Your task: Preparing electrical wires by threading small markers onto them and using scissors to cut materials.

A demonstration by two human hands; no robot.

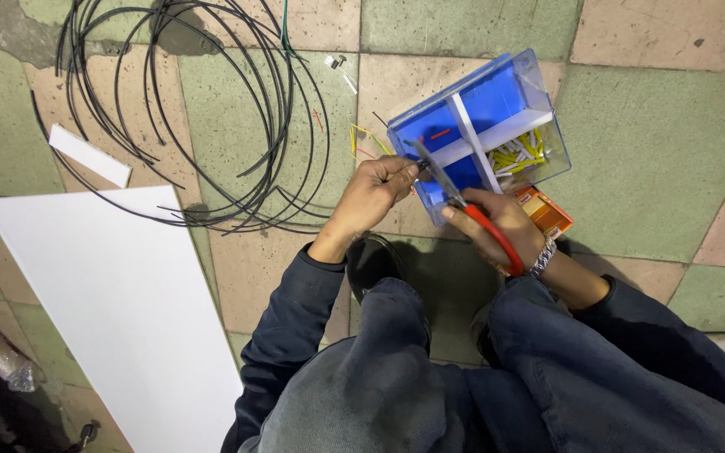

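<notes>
The right hand (pixel 497 220) closes its grip on red-handled pliers (pixel 472 210), tips meeting the left hand (pixel 375 189), whose fingers pinch something too small to tell. Just beyond sits a blue compartment box (pixel 484 109) holding yellow pieces (pixel 518 153). Farther left, black cable coils (pixel 211 109) lie on the tiled floor (pixel 656 143).

Even, fairly bright overhead light falls on the tiled floor (pixel 656 151), with colours slightly cool. The white board (pixel 119 294) near the floor's left edge is almost blown out. A soft, dark shadow pools under the person's knees at lower centre. The clear plastic box (pixel 484 126) carries faint glare along its rim. Focus is sharp throughout; straight tile joints bow slightly toward the corners.
</notes>
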